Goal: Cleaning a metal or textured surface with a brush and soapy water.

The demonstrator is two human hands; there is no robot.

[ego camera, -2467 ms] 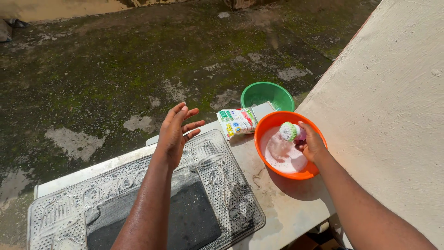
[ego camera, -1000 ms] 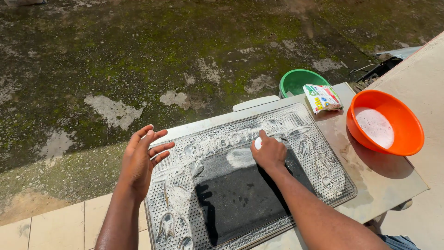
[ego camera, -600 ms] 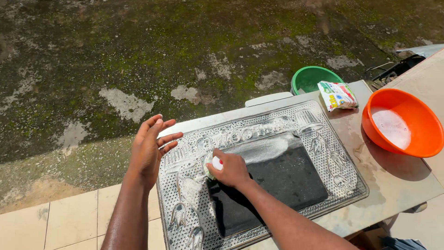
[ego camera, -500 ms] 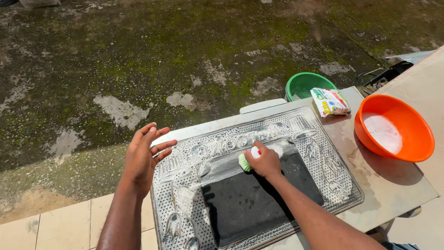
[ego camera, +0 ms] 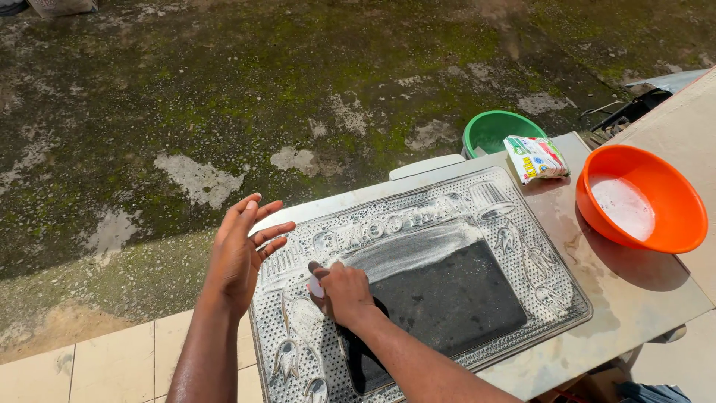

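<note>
The right hand is closed around a small scrubbing brush, of which only a white bit shows past the fingers, and presses it on the left part of the doormat, at the edge of its dark centre panel. A streak of white suds runs across the top of that panel. The left hand is open with fingers spread, holding nothing, at the mat's left edge. The mat lies flat on the pale worktop. Farther right stand an orange bowl with foamy water, a soap packet and, beyond the worktop's edge, a green bowl.
</note>
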